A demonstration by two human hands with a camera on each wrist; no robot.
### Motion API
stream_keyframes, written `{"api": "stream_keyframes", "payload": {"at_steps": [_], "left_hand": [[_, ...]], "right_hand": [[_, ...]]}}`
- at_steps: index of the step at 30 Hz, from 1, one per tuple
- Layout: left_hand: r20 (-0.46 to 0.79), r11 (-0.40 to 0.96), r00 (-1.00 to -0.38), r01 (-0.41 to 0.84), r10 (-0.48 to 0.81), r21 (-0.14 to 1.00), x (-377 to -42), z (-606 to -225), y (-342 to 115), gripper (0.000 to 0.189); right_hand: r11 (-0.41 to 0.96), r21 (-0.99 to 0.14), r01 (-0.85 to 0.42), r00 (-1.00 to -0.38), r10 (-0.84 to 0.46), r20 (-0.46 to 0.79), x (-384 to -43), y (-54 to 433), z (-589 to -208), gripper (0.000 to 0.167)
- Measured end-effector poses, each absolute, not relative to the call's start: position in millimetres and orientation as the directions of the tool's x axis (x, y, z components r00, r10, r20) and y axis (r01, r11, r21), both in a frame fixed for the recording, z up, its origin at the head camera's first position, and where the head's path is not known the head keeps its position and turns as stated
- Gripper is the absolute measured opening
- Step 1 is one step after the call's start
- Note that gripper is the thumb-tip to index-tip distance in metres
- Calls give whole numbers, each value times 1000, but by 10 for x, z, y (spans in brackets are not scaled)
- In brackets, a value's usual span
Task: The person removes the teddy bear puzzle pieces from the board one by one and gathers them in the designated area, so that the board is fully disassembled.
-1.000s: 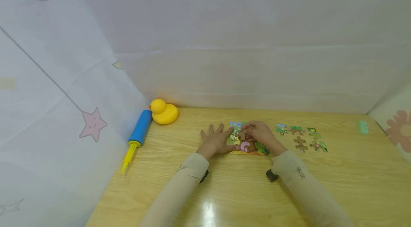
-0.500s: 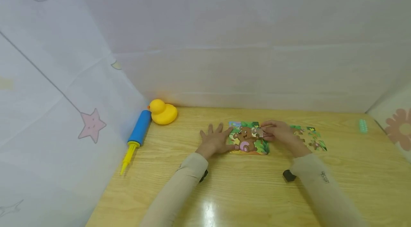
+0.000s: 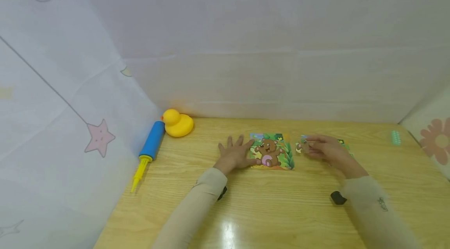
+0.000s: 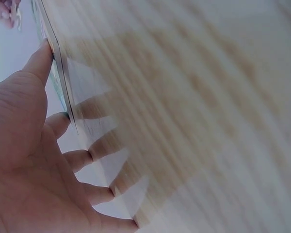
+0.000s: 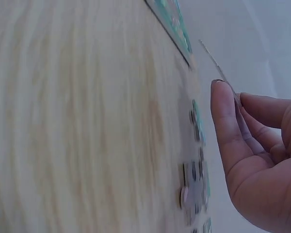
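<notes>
Rightward goes the right hand, pinching a puzzle piece off the bear puzzle. Left hand lies flat with fingers spread, steadying the puzzle's edge.

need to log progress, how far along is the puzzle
Partly taken apart: loose pieces lie on the table right of the bear puzzle. In hand: the right hand pinches one piece clear of it, while the left hand steadies its edge. Most of the bear picture remains together.

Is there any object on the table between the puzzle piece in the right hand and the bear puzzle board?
Nothing visible: only bare table lies between the puzzle piece, pinched by the right hand, and the bear puzzle board.
</notes>
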State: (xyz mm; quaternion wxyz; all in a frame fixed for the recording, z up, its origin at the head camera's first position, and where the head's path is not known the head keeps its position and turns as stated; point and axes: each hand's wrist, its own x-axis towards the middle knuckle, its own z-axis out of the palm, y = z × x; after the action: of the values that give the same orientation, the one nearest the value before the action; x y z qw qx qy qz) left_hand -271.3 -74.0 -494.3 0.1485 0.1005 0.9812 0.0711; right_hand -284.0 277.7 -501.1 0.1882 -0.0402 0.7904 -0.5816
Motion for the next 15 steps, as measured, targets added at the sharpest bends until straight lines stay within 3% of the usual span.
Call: {"api": "stream_keyframes", "payload": {"at_steps": [15], "left_hand": [[-271, 968, -935, 187, 227, 168, -2686, -4893, -744, 88]], "right_hand": [[389, -905, 173, -915, -278, -294, -2732, 3001, -4999, 51]]}}
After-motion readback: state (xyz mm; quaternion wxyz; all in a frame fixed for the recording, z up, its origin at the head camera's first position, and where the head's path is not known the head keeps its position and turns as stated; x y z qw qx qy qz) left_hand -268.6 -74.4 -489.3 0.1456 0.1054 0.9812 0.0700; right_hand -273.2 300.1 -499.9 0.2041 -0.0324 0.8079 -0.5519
